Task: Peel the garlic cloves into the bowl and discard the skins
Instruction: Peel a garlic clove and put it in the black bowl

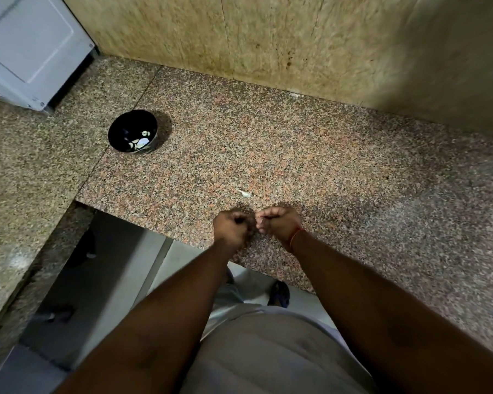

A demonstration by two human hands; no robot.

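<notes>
Both hands meet over the counter (pixel 296 143) edge: left hand (pixel 234 227) and right hand (pixel 279 223) curl, probably pinching a clove, hidden; bowl (pixel 133 130) waits well apart.

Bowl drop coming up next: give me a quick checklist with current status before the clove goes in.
1. Bowl upright on the counter: ok.
2. Bowl has room; only a few pale pieces sit at its bottom: ok.
3. Path from the hands to the bowl has nothing lying in it: ok.
4. Left hand and right hand curled together over the counter edge: ok.
5. Clove fully peeled: cannot tell, the fingers hide what they hold.
6. Skins discarded: not ok, a pale scrap lies on the counter just beyond the hands.
</notes>
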